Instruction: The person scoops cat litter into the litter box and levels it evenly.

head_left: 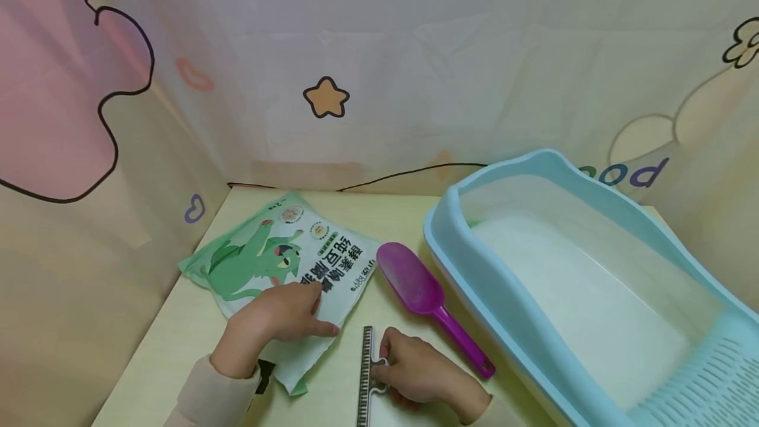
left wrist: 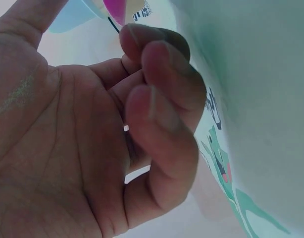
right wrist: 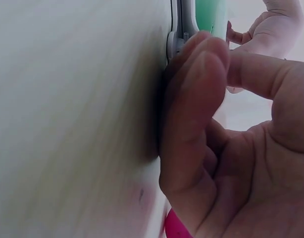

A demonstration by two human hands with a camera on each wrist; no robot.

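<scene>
Visibly slim, ridged, grey clip (head_left: 364,377).

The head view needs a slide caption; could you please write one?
Left hand on a printed bag, right hand gripping a clip, purple scoop and blue tray alongside.

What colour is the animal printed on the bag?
The animal on the bag is green, clearest in the head view.

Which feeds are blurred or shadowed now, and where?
Head view: even light, litter bag print legible, bulldog clip ridges distinct; left wrist: bag's near surface blurred at right; right wrist: tabletop out of focus, dark shadow beside the right hand.
</scene>
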